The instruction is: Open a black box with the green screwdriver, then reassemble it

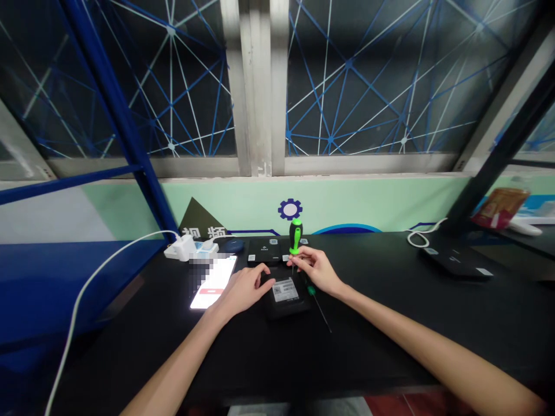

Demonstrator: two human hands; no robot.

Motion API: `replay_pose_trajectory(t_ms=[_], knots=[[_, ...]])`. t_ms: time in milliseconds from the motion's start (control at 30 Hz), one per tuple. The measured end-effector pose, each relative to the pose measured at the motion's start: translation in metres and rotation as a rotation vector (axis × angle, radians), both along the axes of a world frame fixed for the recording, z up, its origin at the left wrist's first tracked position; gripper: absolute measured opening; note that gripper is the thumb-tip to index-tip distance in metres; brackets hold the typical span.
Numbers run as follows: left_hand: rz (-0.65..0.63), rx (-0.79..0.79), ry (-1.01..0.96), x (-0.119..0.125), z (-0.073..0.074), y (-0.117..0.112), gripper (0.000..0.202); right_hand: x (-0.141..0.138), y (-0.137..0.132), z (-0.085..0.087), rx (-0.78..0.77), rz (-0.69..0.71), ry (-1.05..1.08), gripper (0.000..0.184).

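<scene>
A black box-shaped device point(287, 307) with a white label lies on the dark table in front of me. My left hand point(249, 284) rests against its left side, fingers apart, thumb on its edge. In my right hand point(315, 268) is a black and green screwdriver point(296, 236), pinched low near the base of its handle. It stands upright, shaft pointing down at the device's far edge; the tip is too small to make out. A second screwdriver point(321, 309) with a green collar lies on the table right of the device, its handle partly hidden under my right hand.
Left of my hand lies a lit phone point(217, 284). Behind it are a white power strip point(184, 248) with a cable and a dark round object point(234, 246). Flat black boxes point(263, 252) stand at the back, another black device point(455, 263) at the right near a coiled white cable point(418, 237).
</scene>
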State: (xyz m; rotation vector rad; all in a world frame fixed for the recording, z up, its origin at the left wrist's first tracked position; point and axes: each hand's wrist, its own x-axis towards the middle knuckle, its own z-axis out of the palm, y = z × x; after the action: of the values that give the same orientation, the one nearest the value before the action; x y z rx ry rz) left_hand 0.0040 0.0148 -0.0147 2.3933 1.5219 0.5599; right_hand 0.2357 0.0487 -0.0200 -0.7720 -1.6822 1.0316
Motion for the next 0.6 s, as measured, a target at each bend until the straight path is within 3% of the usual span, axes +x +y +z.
replay_pose_trajectory(t_ms=[400,600], knots=[[-0.011,0.043,0.007,0.0012,0.0015,-0.0014,0.029,-0.0048,-0.0029,-0.0011,-0.075,-0.101,0.143,0.035],[-0.002,0.001,-0.013,0.0020,0.0040,0.0010,0.028,-0.0050,-0.0048,-0.0012,-0.082,-0.076,0.186,0.033]])
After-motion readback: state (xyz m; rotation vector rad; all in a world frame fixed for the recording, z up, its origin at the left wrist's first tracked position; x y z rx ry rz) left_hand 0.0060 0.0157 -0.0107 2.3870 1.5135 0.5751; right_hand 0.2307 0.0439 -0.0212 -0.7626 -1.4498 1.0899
